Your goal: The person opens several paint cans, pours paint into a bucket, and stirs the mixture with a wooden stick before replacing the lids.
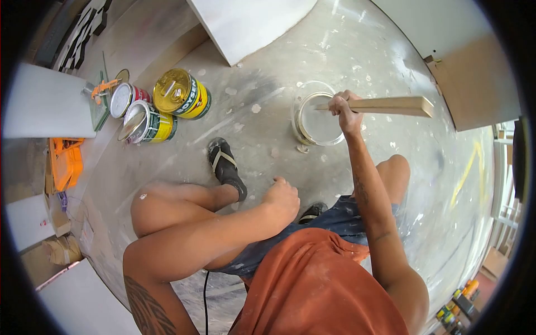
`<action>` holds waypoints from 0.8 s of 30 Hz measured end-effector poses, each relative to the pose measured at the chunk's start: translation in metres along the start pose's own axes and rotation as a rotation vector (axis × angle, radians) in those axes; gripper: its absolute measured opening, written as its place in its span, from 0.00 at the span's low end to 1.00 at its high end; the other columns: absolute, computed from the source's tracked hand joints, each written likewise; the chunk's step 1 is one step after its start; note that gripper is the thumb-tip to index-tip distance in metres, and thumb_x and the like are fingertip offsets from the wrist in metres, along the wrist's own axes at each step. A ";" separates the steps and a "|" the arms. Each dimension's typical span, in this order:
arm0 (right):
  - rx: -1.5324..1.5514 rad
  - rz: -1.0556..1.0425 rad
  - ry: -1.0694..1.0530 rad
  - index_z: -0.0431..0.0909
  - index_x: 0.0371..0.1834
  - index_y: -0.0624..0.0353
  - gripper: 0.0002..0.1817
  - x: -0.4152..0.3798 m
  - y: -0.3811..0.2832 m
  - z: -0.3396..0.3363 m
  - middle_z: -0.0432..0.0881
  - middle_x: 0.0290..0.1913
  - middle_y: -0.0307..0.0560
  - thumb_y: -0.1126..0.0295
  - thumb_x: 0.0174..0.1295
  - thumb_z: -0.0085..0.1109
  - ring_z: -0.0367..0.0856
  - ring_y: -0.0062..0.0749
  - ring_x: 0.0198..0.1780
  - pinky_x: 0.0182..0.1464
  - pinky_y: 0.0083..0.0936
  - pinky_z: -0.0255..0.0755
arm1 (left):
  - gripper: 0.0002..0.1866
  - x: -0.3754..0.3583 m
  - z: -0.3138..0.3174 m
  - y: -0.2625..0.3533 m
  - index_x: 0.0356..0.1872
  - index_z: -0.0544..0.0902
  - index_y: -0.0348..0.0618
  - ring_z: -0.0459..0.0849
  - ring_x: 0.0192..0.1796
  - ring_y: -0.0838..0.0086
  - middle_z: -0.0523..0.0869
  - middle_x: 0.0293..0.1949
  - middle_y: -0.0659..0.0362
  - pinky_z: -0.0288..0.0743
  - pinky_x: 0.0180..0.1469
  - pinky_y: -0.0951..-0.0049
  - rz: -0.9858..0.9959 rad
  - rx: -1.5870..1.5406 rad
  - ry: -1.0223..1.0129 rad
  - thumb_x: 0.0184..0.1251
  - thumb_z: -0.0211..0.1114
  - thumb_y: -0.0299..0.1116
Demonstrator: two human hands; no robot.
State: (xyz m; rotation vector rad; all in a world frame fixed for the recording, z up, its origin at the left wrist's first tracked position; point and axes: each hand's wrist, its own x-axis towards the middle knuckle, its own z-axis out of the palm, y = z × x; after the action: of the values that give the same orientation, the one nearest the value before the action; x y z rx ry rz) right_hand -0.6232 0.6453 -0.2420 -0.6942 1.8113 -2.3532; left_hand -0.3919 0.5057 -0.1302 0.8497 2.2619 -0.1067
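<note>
My right hand [347, 113] is wrapped around a wooden stick [393, 106]. The stick's lower end reaches into an open paint can [298, 120] standing on the floor, and its thick end points off to the right. Pale grey-white liquid [322, 120] fills the can's round opening. Above my lap, my left hand [282, 200] is loosely curled into a fist, and I see nothing in it.
Labelled paint cans [195, 97] stand on the floor to the left, one with its lid tilted. An orange clamp [103, 89] and an orange case [67, 162] lie farther left. White panels [251, 28] stand around the paint-spotted floor [268, 128]. A black cord [205, 296] runs below.
</note>
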 end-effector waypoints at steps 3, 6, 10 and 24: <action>0.277 0.249 -0.124 0.65 0.18 0.57 0.14 -0.002 0.002 -0.017 0.72 0.18 0.44 0.75 0.62 0.54 0.69 0.24 0.19 0.23 0.22 0.64 | 0.14 0.000 0.002 0.001 0.51 0.85 0.44 0.82 0.56 0.60 0.84 0.50 0.53 0.70 0.60 0.57 -0.006 0.012 -0.012 0.69 0.58 0.35; -0.029 0.325 -0.035 0.68 0.18 0.59 0.13 0.016 -0.015 -0.032 0.73 0.17 0.45 0.75 0.60 0.56 0.69 0.23 0.19 0.21 0.22 0.63 | 0.15 0.001 0.000 0.002 0.52 0.85 0.43 0.82 0.56 0.60 0.84 0.51 0.53 0.69 0.62 0.56 -0.031 0.021 -0.002 0.70 0.58 0.35; -0.178 0.026 0.003 0.68 0.18 0.60 0.13 0.005 -0.014 -0.008 0.72 0.16 0.44 0.77 0.60 0.56 0.70 0.23 0.18 0.21 0.24 0.65 | 0.16 0.004 -0.001 0.000 0.54 0.84 0.42 0.82 0.57 0.59 0.84 0.52 0.52 0.69 0.64 0.54 -0.017 0.016 -0.047 0.70 0.58 0.35; 0.310 0.456 -0.566 0.64 0.16 0.58 0.11 0.025 -0.009 -0.004 0.68 0.16 0.42 0.77 0.52 0.54 0.61 0.25 0.15 0.20 0.25 0.56 | 0.17 0.006 0.000 0.001 0.54 0.85 0.42 0.82 0.58 0.59 0.85 0.53 0.51 0.68 0.65 0.51 -0.017 0.020 -0.104 0.71 0.56 0.36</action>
State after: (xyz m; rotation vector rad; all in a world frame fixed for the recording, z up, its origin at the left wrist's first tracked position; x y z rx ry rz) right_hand -0.6452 0.6425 -0.2270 -0.7143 1.1802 -1.8319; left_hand -0.3946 0.5093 -0.1340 0.8163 2.1743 -0.1773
